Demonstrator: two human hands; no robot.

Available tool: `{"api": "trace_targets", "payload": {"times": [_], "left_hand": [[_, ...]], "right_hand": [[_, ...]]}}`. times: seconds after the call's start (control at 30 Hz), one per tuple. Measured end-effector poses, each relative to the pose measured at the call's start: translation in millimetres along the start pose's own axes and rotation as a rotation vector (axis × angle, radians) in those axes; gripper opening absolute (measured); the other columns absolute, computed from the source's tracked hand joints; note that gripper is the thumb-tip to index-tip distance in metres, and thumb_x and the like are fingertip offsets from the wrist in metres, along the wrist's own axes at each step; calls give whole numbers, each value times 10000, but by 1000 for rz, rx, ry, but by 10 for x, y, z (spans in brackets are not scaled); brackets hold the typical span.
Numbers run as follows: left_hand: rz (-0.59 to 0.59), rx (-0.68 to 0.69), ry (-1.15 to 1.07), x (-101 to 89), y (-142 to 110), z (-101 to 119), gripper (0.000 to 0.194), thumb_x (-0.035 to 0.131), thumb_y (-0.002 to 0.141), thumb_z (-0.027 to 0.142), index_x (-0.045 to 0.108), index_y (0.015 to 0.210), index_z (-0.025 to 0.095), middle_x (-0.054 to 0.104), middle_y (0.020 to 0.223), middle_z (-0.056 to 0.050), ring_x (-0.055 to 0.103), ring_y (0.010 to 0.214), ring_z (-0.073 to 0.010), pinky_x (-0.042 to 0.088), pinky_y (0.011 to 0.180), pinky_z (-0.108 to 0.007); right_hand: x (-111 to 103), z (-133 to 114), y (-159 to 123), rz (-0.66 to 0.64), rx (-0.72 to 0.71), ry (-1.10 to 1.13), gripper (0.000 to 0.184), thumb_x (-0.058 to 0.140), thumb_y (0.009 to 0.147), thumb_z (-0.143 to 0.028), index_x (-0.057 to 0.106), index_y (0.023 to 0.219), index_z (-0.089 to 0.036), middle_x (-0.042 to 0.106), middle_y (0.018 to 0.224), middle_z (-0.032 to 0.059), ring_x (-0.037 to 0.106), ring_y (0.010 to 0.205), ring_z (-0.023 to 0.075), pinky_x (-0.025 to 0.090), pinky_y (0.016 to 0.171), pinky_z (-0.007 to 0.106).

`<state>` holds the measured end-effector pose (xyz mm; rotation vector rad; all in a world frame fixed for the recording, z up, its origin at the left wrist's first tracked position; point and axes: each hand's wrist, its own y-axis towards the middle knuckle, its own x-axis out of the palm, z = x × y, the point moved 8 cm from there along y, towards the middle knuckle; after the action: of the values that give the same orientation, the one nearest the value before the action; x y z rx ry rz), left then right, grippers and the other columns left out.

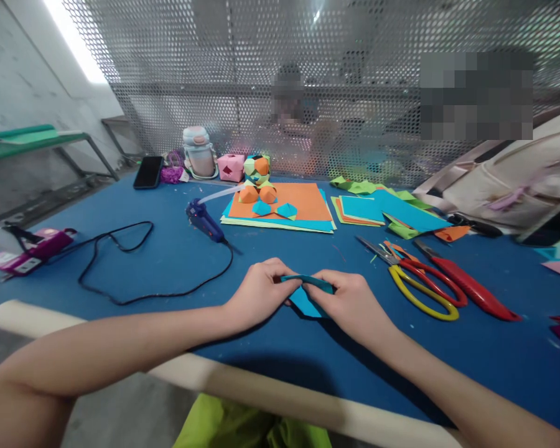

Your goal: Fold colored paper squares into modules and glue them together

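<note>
In the head view, a folded piece of blue paper (310,303) is held at the near middle of the blue table (168,261), pinched between the fingers of the left hand (260,292) and of the right hand (348,298). To the left, a blue glue gun (204,221) is laid on the tabletop, its black cord (156,294) looped toward a purple power strip (42,249). Beyond the hands, stacked orange sheets (298,200) are topped by small folded pieces (258,193) in orange and blue; behind these are placed a pink paper cube (232,168), a multicolored paper ball (257,169), a bottle (200,154) and a phone (148,172). To the right, scissors (417,280) with red and yellow handles are seen beside a red-handled cutting tool (471,284), with blue and green paper (401,208) beyond. The far side is bounded by a perforated metal screen (168,81); a pale bag (508,168) is seen at the far right.
</note>
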<state>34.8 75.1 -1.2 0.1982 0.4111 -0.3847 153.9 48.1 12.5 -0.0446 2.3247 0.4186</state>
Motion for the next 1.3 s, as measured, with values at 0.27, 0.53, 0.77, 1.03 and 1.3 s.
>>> {"api": "trace_targets", "payload": {"times": [0.27,0.53,0.77,1.03,1.3], "left_hand": [[-67,23,133,62,-20,46,117,503,629,66,566,646,164,505,510,58,451,500,-81,325,484,-187],[61,-248,-363,-24,13,-122,115,568,723,197,455,714,175,564,450,47,487,376,-93,383,394,-196],[119,-254,-661,34,13,-163,213,631,714,168,421,681,158,553,542,55,563,462,-93,495,473,-237],[54,-381,-683,177,-41,-206,185,575,769,114,399,729,153,577,583,28,604,490,-102,535,529,-253],[-121,-356,-649,259,-53,-136,112,593,750,127,550,853,118,581,747,-8,599,624,-81,554,608,-223]], "right_hand": [[72,-243,-144,-43,-393,-342,179,473,825,-122,626,737,-154,630,687,71,579,675,183,434,635,288],[-138,17,-42,141,79,256,402,617,748,-313,493,1106,-179,608,1035,93,601,771,163,499,686,303],[95,122,-34,39,259,381,265,603,723,-414,494,778,-178,549,643,-13,501,564,118,423,520,240],[148,152,-30,-6,189,211,192,485,783,-304,581,689,-168,625,664,20,515,602,136,400,578,243],[141,117,-9,-71,120,45,187,464,757,-276,574,642,-178,560,576,-7,435,539,122,332,536,236]]}}
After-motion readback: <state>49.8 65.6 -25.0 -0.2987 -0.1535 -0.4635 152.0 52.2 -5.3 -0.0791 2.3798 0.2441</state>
